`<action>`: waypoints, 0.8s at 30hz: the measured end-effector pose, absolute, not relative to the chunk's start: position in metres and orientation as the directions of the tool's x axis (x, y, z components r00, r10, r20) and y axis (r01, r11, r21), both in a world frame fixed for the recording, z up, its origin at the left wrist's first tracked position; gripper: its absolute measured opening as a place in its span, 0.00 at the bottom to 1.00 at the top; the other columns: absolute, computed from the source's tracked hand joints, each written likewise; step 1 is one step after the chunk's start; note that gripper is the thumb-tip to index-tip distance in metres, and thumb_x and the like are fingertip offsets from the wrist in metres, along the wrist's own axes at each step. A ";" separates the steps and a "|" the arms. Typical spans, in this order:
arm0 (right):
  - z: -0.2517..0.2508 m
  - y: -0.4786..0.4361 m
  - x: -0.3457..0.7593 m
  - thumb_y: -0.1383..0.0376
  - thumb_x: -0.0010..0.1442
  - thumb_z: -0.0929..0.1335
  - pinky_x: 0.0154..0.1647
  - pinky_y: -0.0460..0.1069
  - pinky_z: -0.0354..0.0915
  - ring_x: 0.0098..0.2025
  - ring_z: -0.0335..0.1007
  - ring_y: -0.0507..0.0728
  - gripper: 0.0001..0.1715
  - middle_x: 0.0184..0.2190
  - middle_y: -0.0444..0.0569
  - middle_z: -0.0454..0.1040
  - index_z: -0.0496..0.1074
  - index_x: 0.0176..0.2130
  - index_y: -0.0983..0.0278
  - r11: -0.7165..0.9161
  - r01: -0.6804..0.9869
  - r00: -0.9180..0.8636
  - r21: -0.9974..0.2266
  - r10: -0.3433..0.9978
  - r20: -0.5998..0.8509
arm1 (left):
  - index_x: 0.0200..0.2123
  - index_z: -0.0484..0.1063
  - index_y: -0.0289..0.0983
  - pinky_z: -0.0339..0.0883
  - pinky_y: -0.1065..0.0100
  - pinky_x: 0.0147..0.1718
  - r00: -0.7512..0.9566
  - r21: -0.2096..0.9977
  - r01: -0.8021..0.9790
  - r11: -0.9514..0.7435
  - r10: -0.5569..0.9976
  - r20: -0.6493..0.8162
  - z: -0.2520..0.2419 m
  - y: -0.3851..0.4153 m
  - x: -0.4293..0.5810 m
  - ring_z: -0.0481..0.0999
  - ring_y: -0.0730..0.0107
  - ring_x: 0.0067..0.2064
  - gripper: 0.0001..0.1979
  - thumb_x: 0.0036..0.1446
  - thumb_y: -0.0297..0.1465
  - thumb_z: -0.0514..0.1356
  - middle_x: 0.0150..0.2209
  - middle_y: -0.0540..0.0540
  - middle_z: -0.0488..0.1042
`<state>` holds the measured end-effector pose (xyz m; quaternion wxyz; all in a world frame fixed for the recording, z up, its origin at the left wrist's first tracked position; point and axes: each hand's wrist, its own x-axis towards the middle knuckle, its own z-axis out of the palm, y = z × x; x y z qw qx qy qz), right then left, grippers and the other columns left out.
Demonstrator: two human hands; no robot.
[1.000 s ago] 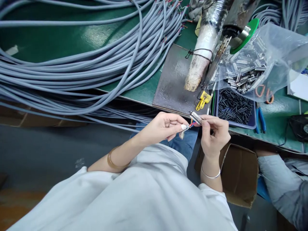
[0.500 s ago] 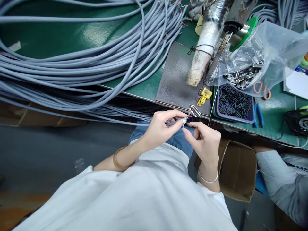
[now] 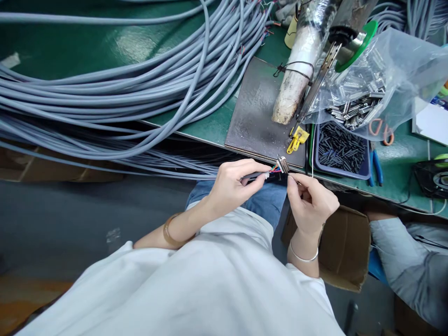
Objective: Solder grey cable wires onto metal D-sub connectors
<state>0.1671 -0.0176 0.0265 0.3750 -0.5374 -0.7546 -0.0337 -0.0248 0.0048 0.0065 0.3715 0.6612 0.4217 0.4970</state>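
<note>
My left hand (image 3: pixel 238 181) is closed around the end of a grey cable (image 3: pixel 252 175), thumb and index finger pinching it just behind its stripped end. Short coloured wires (image 3: pixel 274 169) fan out from there to a metal multi-pin connector (image 3: pixel 283 164), which sits tilted beyond my fingertips near the table edge. A whitish bit (image 3: pixel 267 175) shows at the left thumb tip. To the right, my right hand (image 3: pixel 313 198) has thumb and index finger pinched together just below the connector. Something thin seems to be between them, too small to make out.
Grey cables (image 3: pixel 140 88) lie in a large bundle on the left. A dark board (image 3: pixel 250 112) bears a yellow clip (image 3: pixel 297 140) below a wrapped roll (image 3: pixel 292 93). Right of it are a tray of black tubes (image 3: pixel 341 151), bagged connectors (image 3: pixel 360 105) and blue-handled pliers (image 3: pixel 376 165). A co-worker's sleeve (image 3: pixel 399 247) shows at right.
My right hand has moved right, away from the left fingertips, its thumb and index finger now together. The connector has turned to a steeper angle. My left hand keeps its grip.
</note>
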 end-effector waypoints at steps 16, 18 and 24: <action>0.025 -0.008 0.177 0.64 0.65 0.70 0.24 0.45 0.57 0.19 0.59 0.46 0.09 0.17 0.36 0.66 0.73 0.31 0.61 0.531 0.750 -0.350 -0.395 0.825 0.444 | 0.37 0.82 0.35 0.59 0.75 0.22 0.269 0.916 0.192 -0.351 0.917 0.295 0.008 0.004 -0.022 0.76 0.75 0.29 0.08 0.57 0.23 0.63 0.31 0.47 0.82; 0.030 -0.011 0.177 0.63 0.65 0.69 0.21 0.45 0.55 0.17 0.57 0.46 0.16 0.16 0.36 0.64 0.70 0.26 0.61 0.479 0.722 -0.246 -0.499 0.852 0.461 | 0.37 0.83 0.35 0.65 0.75 0.25 0.287 0.957 0.134 -0.258 0.934 0.212 0.009 0.005 -0.021 0.79 0.73 0.32 0.07 0.57 0.24 0.63 0.33 0.45 0.84; 0.043 -0.021 0.173 0.58 0.65 0.70 0.23 0.45 0.57 0.18 0.60 0.47 0.09 0.18 0.37 0.68 0.76 0.34 0.59 0.442 0.704 -0.157 -0.555 0.860 0.486 | 0.39 0.81 0.32 0.68 0.75 0.22 0.262 0.986 -0.142 0.084 0.964 -0.044 0.008 0.012 -0.022 0.74 0.76 0.23 0.09 0.59 0.32 0.66 0.28 0.46 0.81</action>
